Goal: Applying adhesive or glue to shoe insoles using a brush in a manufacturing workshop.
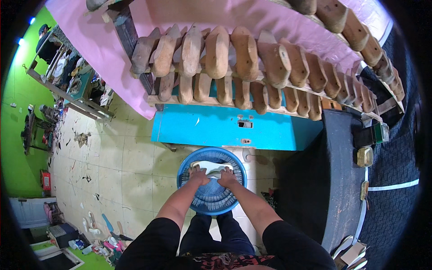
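Observation:
Both hands grip a white shoe sole [210, 166], held crosswise just over a round blue plastic basket [181, 173] with slatted sides. My left hand [198, 175] is closed on the sole's left end, and my right hand [227, 177] on its right end. The fingers partly cover the sole. Below it, the inside of the basket shows blue with a ring of pale slots. The basket stands at my feet, its near rim close to my dark trousers.
Wooden shoe lasts [216, 51] line a rack ahead. Beneath it is a turquoise board [211, 128]. A black-covered table [310, 180] stands at my right. Scraps [82, 138] litter the tiled floor at left. Another person [44, 45] is far left, behind a cluttered table.

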The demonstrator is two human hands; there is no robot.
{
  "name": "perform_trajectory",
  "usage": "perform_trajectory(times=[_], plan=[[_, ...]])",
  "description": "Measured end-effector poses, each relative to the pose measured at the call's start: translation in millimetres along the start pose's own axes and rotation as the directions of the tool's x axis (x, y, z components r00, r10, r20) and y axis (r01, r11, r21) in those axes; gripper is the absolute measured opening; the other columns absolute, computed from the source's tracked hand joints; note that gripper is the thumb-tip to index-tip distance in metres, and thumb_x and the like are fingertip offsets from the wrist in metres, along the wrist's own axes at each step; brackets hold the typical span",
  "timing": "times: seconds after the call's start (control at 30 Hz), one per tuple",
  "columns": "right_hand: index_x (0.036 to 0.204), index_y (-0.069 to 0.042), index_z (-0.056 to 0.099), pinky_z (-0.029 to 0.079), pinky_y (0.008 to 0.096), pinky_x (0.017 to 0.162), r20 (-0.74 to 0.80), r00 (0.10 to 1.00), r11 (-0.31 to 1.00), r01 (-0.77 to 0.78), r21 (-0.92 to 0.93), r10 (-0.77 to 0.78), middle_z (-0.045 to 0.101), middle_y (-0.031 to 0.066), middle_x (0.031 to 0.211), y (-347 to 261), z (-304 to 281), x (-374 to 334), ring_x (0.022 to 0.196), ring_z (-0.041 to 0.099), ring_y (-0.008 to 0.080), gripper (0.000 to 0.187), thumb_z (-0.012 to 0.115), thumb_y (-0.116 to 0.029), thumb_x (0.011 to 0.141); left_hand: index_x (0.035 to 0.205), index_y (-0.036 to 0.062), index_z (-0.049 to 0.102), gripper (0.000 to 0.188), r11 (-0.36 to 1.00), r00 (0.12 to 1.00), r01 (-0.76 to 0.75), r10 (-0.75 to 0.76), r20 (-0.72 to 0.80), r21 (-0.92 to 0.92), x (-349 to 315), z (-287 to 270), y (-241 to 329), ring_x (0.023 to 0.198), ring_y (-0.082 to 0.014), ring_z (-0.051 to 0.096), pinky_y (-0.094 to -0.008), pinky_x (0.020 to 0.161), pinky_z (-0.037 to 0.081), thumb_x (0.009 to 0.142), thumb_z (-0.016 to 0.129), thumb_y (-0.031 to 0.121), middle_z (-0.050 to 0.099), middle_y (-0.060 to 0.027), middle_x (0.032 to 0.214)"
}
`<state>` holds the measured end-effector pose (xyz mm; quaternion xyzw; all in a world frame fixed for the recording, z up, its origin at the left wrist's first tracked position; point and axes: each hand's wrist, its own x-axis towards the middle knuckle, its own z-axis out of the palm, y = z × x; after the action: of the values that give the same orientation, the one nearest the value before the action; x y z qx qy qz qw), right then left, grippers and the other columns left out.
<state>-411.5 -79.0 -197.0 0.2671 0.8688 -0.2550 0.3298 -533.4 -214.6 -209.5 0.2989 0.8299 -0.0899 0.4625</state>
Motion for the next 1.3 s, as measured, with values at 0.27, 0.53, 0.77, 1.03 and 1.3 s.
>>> perform_trajectory(times=[0.27, 0.53, 0.77, 1.03, 1.3], plan=[[0.118, -0.005, 0.065, 0.054, 0.0522, 0.086, -0.312, 0.933, 0.890, 0.288, 0.354, -0.178, 0.070, 0.0243, 0.103, 49, 12, -106, 0.097, 0.068, 0.0445, 0.033, 0.064, -0.029, 0.095, 0.152, 0.0164, 0.047, 0.062, 0.852, 0.890, -0.343, 0.159, -0.427, -0.397, -60, 75, -54, 0.142, -0.0352, 0.044, -0.0463, 0.116, 0.039, 0.094, 0.064, 0.033, 0.044, -0.0177, 0.155], [0.129, -0.007, 0.063, 0.056, 0.0450, 0.089, -0.445, 0.893, 0.890, 0.252, 0.380, -0.063, 0.069, 0.0148, 0.113, 110, 68, -209, 0.092, 0.069, 0.0348, 0.045, 0.061, 0.000, 0.084, 0.120, 0.0066, 0.068, 0.033, 0.436, 0.899, -0.391, -0.005, -0.437, -0.810, -141, 124, -67, 0.085, -0.0180, 0.068, -0.0332, 0.077, 0.056, 0.087, 0.068, 0.003, 0.068, -0.0094, 0.088], [0.117, -0.002, 0.066, 0.053, 0.0352, 0.076, -0.447, 0.888, 0.728, 0.236, 0.643, 0.108, 0.068, 0.0093, 0.085, 38, 57, -227, 0.077, 0.064, 0.0184, 0.027, 0.070, -0.012, 0.092, 0.122, 0.0058, 0.067, 0.035, 0.504, 0.748, -0.651, 0.298, -0.594, -0.568, -134, 80, -67, 0.085, -0.0183, 0.068, -0.0329, 0.078, 0.056, 0.088, 0.064, -0.002, 0.070, -0.0082, 0.098], [0.118, -0.002, 0.066, 0.053, 0.0340, 0.089, -0.634, 0.769, 0.624, 0.456, 0.635, 0.083, 0.068, 0.0107, 0.107, -15, 64, -256, 0.099, 0.065, 0.0196, 0.030, 0.063, 0.001, 0.088, 0.125, 0.0074, 0.066, 0.028, 0.462, 0.797, -0.601, 0.403, -0.450, -0.652, -99, 11, -38, 0.081, -0.0136, 0.064, -0.0283, 0.075, 0.052, 0.099, 0.056, 0.003, 0.069, -0.0053, 0.100], [0.115, -0.005, 0.068, 0.054, 0.0329, 0.073, -0.568, 0.609, 0.401, 0.403, 0.823, 0.554, 0.067, 0.0060, 0.087, 37, 120, -347, 0.078, 0.063, 0.0147, 0.023, 0.064, -0.008, 0.093, 0.126, 0.0085, 0.065, 0.030, 0.458, 0.761, -0.597, 0.584, -0.283, -0.658, -101, 20, 28, 0.083, -0.0107, 0.063, -0.0229, 0.073, 0.051, 0.100, 0.056, -0.001, 0.066, -0.0043, 0.099]])
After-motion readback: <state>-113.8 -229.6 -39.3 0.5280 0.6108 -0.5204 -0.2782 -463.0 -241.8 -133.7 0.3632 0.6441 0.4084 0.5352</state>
